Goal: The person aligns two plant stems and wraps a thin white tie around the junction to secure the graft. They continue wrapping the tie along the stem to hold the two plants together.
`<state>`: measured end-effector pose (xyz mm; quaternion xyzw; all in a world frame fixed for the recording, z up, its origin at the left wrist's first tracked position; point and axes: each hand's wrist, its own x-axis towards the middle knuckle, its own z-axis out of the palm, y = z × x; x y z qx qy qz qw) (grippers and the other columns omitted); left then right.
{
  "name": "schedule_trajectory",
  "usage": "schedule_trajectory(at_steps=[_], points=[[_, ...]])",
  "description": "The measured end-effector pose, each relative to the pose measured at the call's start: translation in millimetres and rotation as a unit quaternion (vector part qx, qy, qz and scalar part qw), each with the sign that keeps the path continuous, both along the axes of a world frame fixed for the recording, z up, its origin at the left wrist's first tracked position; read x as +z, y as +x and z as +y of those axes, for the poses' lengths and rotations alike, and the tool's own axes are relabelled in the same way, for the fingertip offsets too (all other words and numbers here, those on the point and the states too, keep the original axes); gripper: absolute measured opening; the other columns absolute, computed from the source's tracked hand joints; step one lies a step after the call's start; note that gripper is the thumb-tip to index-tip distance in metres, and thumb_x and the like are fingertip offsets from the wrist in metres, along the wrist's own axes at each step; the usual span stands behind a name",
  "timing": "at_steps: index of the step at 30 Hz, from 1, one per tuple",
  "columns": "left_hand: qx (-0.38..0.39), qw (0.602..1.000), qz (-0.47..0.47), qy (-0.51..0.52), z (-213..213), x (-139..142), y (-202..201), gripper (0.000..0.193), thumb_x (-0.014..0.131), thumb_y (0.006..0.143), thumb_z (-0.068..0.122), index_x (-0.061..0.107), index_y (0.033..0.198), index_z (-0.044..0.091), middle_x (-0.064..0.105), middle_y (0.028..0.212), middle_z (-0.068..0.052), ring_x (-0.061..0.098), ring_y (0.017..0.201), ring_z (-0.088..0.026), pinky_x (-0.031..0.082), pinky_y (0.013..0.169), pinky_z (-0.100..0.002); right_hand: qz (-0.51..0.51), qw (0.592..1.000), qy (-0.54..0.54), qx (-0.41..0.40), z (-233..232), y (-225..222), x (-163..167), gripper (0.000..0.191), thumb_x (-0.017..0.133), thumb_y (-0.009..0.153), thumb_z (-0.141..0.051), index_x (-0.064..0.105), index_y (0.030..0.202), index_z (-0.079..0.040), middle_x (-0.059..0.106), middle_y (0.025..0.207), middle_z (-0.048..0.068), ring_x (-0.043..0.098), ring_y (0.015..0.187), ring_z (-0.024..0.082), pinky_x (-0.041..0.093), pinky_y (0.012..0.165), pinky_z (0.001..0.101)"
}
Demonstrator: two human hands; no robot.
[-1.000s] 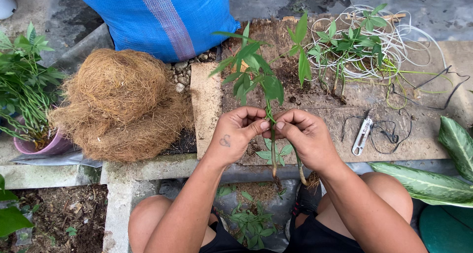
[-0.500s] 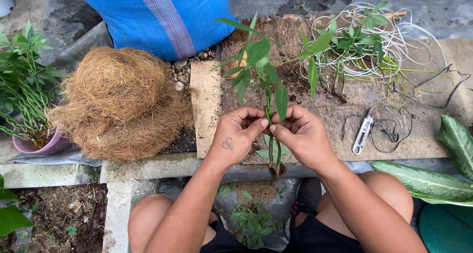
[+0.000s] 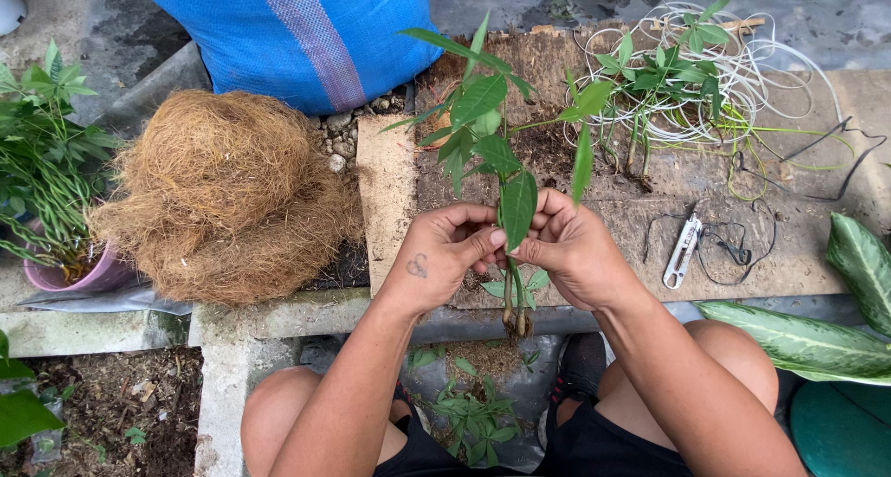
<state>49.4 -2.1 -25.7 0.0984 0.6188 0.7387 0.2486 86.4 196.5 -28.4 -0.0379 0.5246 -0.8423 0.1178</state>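
Left hand (image 3: 444, 254): I see it clamped on the seedling (image 3: 497, 152) stem, frame centre.
Right hand (image 3: 571, 247): pinches the same stem, touching the left.
Clippers (image 3: 683, 250): right of centre, apart.

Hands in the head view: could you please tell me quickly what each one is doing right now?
Left hand: closed, fingers pinching the stem of the green seedling.
Right hand: closed on the same seedling stem, fingertips meeting the left hand's.
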Motion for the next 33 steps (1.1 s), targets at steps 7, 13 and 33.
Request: schedule_trajectory(at_steps=[7, 13, 33], points=[[0.012, 1.0, 0.018, 0.005, -4, 3, 2, 0.02, 0.071, 0.095, 0.012, 0.072, 0.11, -0.002, 0.071, 0.089, -0.002, 0.064, 0.071, -0.008, 0.054, 0.062, -0.025, -0.054, 0.993, -0.09, 0.056, 3, -1, -1, 0.023, 0.069, 0.093, 0.001, 0.057, 0.113, -0.001, 0.07, 0.105, 0.011, 0.072, 0.089, 0.022, 0.062, 0.082, 0.0418], [0.027, 0.999, 0.009, 0.032, -13, 8, -1, 0.023, 0.074, 0.093, 0.014, 0.07, 0.11, -0.001, 0.072, 0.088, -0.002, 0.064, 0.073, -0.009, 0.056, 0.065, -0.026, -0.115, 0.981, -0.055, 0.143, 3, -1, -3, 0.027, 0.069, 0.088, -0.005, 0.061, 0.113, 0.001, 0.075, 0.112, 0.015, 0.07, 0.089, 0.019, 0.059, 0.083, 0.0371], [0.036, 0.992, 0.116, -0.044, -22, 26, 1, 0.015, 0.071, 0.096, 0.012, 0.075, 0.105, 0.001, 0.065, 0.082, 0.004, 0.056, 0.073, -0.003, 0.047, 0.062, -0.022, -0.004, 0.994, 0.109, -0.001, -4, 4, -18, 0.022, 0.073, 0.092, -0.003, 0.066, 0.112, -0.001, 0.069, 0.095, 0.003, 0.067, 0.082, 0.01, 0.056, 0.074, 0.0264]])
